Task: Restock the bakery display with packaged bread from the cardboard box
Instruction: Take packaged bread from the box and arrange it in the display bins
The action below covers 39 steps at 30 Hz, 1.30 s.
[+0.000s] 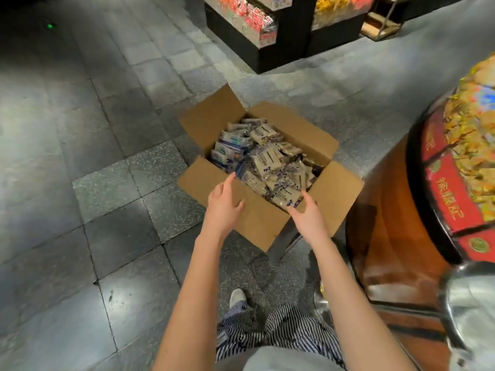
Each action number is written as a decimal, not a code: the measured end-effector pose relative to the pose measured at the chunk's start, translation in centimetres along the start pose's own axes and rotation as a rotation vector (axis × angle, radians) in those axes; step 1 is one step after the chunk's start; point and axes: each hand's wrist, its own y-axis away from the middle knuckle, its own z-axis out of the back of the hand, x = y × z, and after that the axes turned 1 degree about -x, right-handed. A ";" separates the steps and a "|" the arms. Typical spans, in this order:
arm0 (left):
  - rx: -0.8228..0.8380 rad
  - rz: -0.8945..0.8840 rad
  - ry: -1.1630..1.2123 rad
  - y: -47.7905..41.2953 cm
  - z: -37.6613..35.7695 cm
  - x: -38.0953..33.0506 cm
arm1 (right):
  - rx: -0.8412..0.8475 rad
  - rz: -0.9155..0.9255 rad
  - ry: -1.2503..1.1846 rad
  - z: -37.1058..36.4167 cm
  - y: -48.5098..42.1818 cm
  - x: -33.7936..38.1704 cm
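Observation:
An open cardboard box [345, 183] sits on the grey tiled floor, its flaps spread outward. It is full of small packaged breads [267, 159] in clear, white and blue wrappers. My left hand [223, 203] reaches over the near flap with fingers straight, its fingertips at the edge of the packets. My right hand [308, 214] hovers with relaxed fingers over the near right corner, just above a packet. Neither hand holds anything. The round bakery display [439, 183], with a red and black rim, stands to the right, heaped with yellow-wrapped goods.
A wooden barrel-like base [385, 210] carries the round display close beside the box. Black display stands [267, 46] with packaged snacks are at the back. A shiny metal object [468, 303] sits at the lower right. My striped trousers and a shoe [237, 295] are below.

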 end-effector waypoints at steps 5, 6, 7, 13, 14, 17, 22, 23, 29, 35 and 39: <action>0.118 0.002 -0.001 -4.8 -1.1 0.0 | 0.010 -0.138 0.013 0.3 -3.7 -0.2; 0.132 0.008 -0.007 -6.0 -1.3 0.1 | 0.007 -0.157 0.018 0.4 -4.7 -0.3; 0.142 0.012 -0.012 -7.1 -1.6 0.0 | 0.001 -0.167 0.026 0.6 -5.6 -0.2; 0.174 0.046 -0.025 -12.8 -3.4 -0.6 | 0.011 -0.222 -0.006 1.1 -12.1 0.3; 0.173 0.064 -0.023 -13.9 -3.8 -0.8 | 0.020 -0.222 -0.019 1.1 -13.6 0.1; 0.164 0.132 0.006 -17.1 -5.4 -1.5 | 0.047 -0.200 -0.050 1.6 -17.9 -0.1; 0.165 0.311 0.126 -21.9 -9.2 -3.2 | 0.090 -0.223 -0.045 3.4 -26.1 0.1; 0.160 0.338 0.137 -22.8 -10.1 -3.5 | 0.097 -0.232 -0.048 3.8 -27.6 0.2; 0.148 0.426 0.128 -27.9 -14.6 -3.8 | 0.160 -0.264 -0.089 3.4 -36.9 -0.4; 0.105 0.548 0.147 -32.1 -18.2 -1.3 | 0.240 -0.368 -0.178 0.5 -43.9 -1.6; 0.141 0.553 0.127 -34.3 -20.6 0.8 | 0.265 -0.438 -0.203 -1.1 -46.8 -2.5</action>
